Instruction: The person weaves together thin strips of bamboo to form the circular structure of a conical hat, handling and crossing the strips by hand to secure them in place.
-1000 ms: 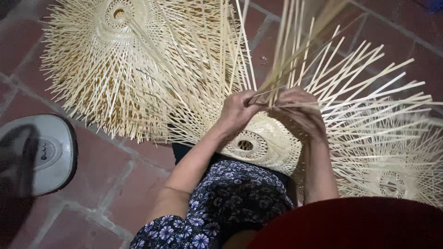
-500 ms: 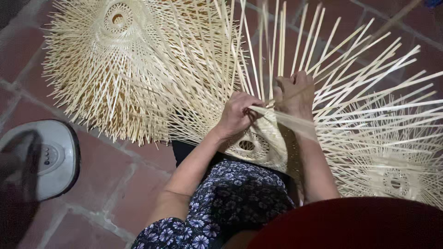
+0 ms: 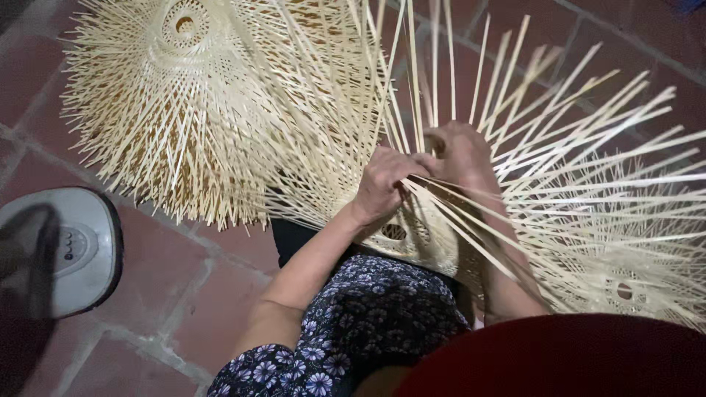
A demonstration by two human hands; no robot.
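A half-woven bamboo frame (image 3: 412, 239) with a round hole at its centre rests on my lap, and long pale strips (image 3: 588, 158) fan out from it to the right and upward. My left hand (image 3: 386, 184) pinches a few of these strips near the weave's edge. Just to its right, my right hand (image 3: 463, 151) grips other strips, partly hidden behind them. The two hands almost touch.
A finished woven bamboo frame (image 3: 198, 103) lies on the red brick floor (image 3: 184, 294) at upper left, and another (image 3: 625, 279) lies at right. A grey fan base (image 3: 62, 250) with buttons stands at the left edge. A dark red rim (image 3: 573, 356) fills the bottom right.
Both hands have moved up along the strips, away from the woven centre, and the loose strips have shifted and spread with them.
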